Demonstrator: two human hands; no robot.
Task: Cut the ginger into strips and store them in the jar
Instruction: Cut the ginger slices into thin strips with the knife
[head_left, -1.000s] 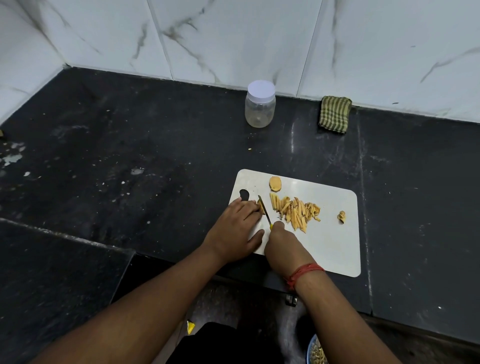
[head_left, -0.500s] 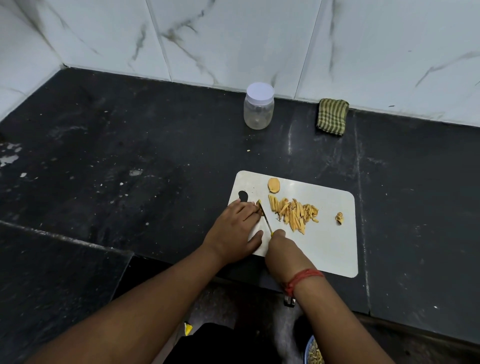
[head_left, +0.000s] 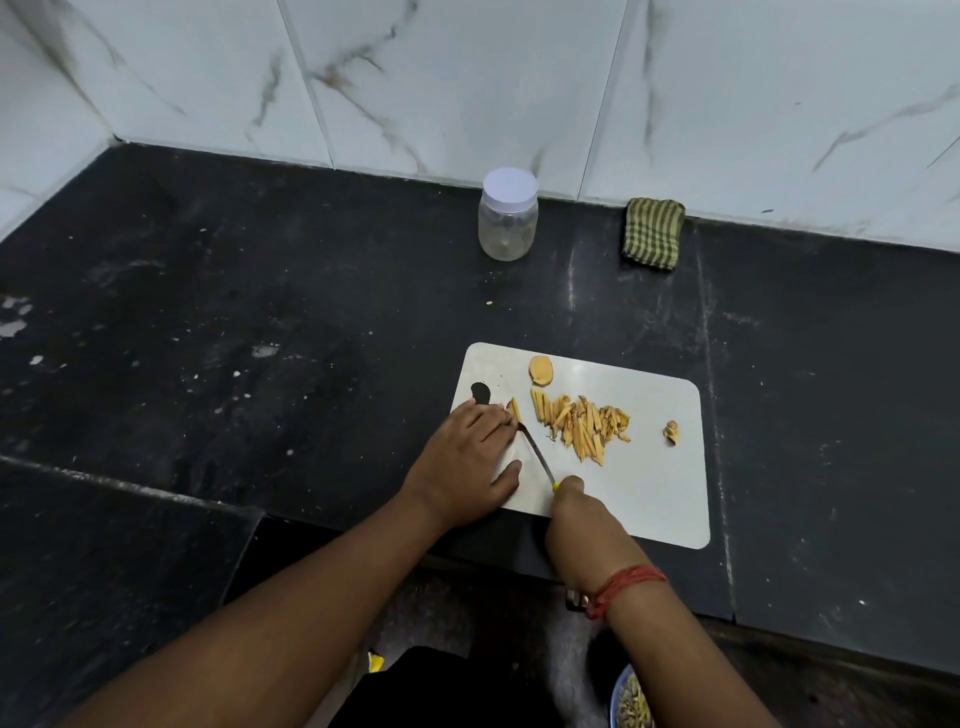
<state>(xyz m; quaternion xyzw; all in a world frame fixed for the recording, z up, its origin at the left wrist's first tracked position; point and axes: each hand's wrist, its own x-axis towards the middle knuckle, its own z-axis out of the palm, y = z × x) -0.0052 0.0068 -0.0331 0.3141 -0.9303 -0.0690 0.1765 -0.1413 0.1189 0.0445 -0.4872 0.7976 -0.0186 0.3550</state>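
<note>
A white cutting board lies on the black counter. On it are a pile of ginger strips, a round ginger slice and a small scrap. My left hand lies flat on the board's left part, its fingertips pressing on a small ginger piece. My right hand grips a knife by its yellow handle; the blade tip meets that piece. A clear jar with a white lid on stands at the back by the wall.
A green striped cloth leans against the wall, right of the jar. The marble wall closes off the back and the left corner. A step in the counter edge runs at lower left. A bowl rim shows below the counter edge.
The knife blade has swung from near upright to slanting left, its tip now at the ginger under my left fingertips. My right hand has drawn back toward me.
</note>
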